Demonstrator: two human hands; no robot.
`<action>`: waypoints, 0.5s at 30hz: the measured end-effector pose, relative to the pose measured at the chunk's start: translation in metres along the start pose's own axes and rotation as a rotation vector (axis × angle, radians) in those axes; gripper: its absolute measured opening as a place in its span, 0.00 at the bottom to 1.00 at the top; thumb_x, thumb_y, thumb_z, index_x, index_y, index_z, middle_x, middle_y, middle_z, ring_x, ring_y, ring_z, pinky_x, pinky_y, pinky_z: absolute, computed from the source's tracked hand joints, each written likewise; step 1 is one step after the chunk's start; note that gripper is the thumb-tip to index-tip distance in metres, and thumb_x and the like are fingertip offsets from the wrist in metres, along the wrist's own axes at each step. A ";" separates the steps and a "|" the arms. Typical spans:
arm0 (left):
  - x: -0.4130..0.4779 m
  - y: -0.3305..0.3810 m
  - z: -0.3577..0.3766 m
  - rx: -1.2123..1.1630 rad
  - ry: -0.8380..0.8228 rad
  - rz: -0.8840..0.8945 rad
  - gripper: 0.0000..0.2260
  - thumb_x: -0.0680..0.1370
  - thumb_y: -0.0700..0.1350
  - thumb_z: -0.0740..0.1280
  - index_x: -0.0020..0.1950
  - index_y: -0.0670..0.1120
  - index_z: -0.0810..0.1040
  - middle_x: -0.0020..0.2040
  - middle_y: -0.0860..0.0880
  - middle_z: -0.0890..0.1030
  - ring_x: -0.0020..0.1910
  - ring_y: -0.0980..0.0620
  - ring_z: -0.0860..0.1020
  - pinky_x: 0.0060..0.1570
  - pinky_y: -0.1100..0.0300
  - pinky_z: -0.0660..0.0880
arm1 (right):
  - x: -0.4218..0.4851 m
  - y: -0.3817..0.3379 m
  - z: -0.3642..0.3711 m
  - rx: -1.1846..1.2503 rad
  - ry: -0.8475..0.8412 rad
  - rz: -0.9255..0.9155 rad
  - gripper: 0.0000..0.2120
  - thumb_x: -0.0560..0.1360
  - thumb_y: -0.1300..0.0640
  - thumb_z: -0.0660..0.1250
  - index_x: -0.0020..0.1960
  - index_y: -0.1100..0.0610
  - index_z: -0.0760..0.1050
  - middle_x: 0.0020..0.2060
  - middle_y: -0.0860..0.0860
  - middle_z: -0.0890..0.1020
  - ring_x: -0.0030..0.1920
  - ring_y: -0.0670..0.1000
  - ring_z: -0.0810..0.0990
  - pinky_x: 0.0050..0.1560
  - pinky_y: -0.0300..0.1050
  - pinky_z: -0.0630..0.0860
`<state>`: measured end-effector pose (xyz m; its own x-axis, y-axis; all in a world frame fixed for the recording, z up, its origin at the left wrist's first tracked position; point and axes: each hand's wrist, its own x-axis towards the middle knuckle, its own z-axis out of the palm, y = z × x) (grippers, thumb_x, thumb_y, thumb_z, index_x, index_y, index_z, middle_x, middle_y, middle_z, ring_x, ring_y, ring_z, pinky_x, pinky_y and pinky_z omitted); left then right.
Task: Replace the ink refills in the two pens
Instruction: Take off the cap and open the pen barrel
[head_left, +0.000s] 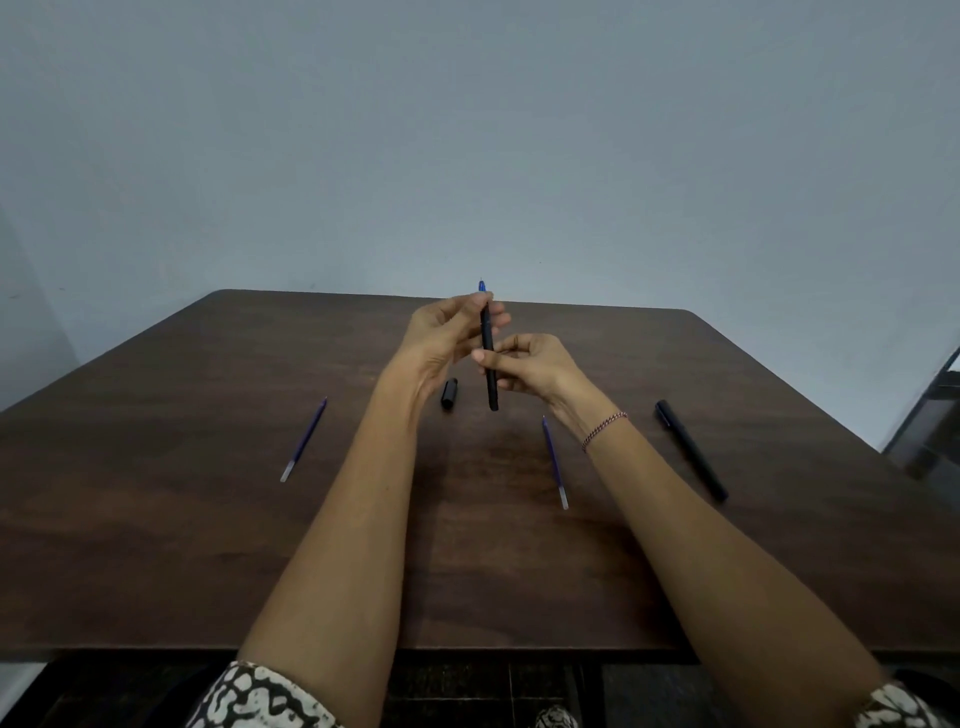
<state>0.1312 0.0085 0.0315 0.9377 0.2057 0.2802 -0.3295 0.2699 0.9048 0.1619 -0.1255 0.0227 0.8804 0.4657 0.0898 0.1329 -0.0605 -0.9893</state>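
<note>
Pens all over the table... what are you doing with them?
A person is changing the ink inside pens. Both hands hold one black pen upright above the table: the right hand grips its middle and the left hand pinches the top, where a blue ink tube sticks out. Its cap lies just below. Two loose ink tubes lie on the table, one on the left and one by the right wrist. A second black pen waits at the right, capped.
</note>
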 end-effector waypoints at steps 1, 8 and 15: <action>-0.001 0.000 0.000 -0.001 -0.044 -0.019 0.12 0.78 0.40 0.64 0.58 0.35 0.76 0.51 0.42 0.82 0.47 0.51 0.83 0.43 0.63 0.79 | 0.000 0.000 -0.001 0.005 0.004 -0.001 0.10 0.68 0.57 0.76 0.45 0.58 0.77 0.35 0.51 0.84 0.32 0.40 0.83 0.30 0.31 0.76; 0.000 0.000 -0.004 0.005 0.095 0.063 0.06 0.73 0.34 0.69 0.49 0.37 0.79 0.36 0.46 0.85 0.40 0.50 0.84 0.39 0.63 0.79 | 0.000 -0.003 -0.002 0.153 -0.148 0.016 0.07 0.74 0.58 0.69 0.49 0.61 0.77 0.33 0.52 0.85 0.36 0.47 0.85 0.34 0.32 0.78; 0.001 0.000 0.001 0.022 0.044 0.065 0.10 0.79 0.40 0.63 0.54 0.36 0.78 0.40 0.47 0.84 0.41 0.52 0.84 0.42 0.62 0.80 | 0.001 -0.004 -0.007 0.184 -0.186 0.021 0.07 0.77 0.60 0.65 0.52 0.63 0.79 0.35 0.53 0.83 0.35 0.46 0.84 0.35 0.31 0.78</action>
<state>0.1327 0.0081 0.0318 0.9085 0.2630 0.3249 -0.3868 0.2343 0.8919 0.1653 -0.1308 0.0275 0.7806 0.6218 0.0629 0.0151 0.0819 -0.9965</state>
